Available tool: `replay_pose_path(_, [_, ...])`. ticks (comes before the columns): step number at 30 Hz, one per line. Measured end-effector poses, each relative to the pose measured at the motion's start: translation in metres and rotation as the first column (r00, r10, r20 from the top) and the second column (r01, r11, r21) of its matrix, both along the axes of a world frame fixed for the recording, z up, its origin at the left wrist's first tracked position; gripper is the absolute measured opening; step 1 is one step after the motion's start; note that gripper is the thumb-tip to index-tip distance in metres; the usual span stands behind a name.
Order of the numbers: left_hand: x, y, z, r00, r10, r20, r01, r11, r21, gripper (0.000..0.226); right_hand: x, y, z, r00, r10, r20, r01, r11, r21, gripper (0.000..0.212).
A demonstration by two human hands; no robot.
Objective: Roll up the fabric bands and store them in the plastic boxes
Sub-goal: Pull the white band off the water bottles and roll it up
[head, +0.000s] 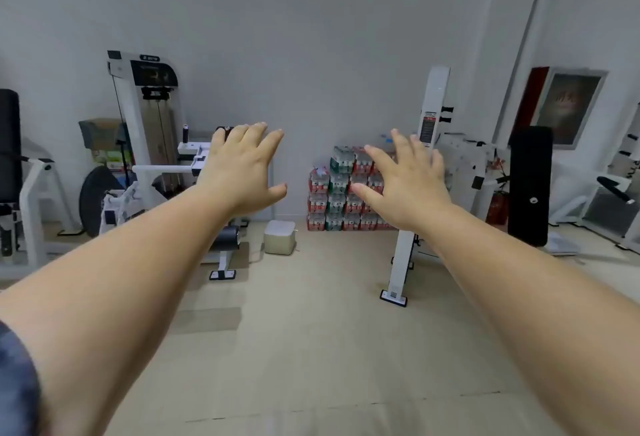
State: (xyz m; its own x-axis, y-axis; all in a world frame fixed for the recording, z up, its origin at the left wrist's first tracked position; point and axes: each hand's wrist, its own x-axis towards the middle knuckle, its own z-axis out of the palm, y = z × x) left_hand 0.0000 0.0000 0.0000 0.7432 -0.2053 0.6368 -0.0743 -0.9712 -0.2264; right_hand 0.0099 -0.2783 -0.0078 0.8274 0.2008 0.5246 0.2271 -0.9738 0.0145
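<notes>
Hovering above the floor (311,331), the left hand (239,172) and right hand (408,186) hold nothing, fingers (256,136) straight and spread; where the fabric bands and plastic boxes lie, I cannot tell.

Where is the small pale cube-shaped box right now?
Head view, centre-left: the small pale cube-shaped box sits on the floor, between the black padded roller and the stacked red-and-green drink packs.

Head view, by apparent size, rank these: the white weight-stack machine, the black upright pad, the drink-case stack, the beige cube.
1. white weight-stack machine
2. black upright pad and drink-case stack: they look alike, and the stack is partly behind the right hand
3. beige cube
</notes>
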Motion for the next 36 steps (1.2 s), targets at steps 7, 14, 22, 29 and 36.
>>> replay_pose_path(7, [0.136,0.061,-0.027,0.988,0.004,-0.157,-0.010,0.999,-0.041,0.080,0.132,0.058,-0.021,0.994,-0.077,-0.073,0.077,0.997,-0.012,0.077])
replay_pose_path(14, [0.270,0.108,-0.049,0.978,-0.009,-0.209,-0.002,0.998,-0.056,0.078,0.265,0.098,-0.044,0.977,-0.110,-0.181,0.109,0.994,-0.015,0.078])
replay_pose_path(22, [0.448,0.092,-0.067,0.966,-0.024,-0.258,0.014,0.999,-0.042,0.077,0.441,0.095,-0.072,0.976,-0.075,-0.204,0.073,0.997,-0.018,0.078])
replay_pose_path(29, [0.622,0.052,-0.078,0.957,-0.003,-0.290,-0.006,1.000,-0.027,0.077,0.620,0.068,-0.081,0.969,-0.025,-0.245,0.036,0.998,0.043,0.079])
replay_pose_path(36, [0.784,0.043,-0.087,0.947,0.005,-0.321,-0.040,0.994,-0.101,0.076,0.786,0.065,-0.090,0.968,0.004,-0.249,0.017,0.997,0.081,0.075])
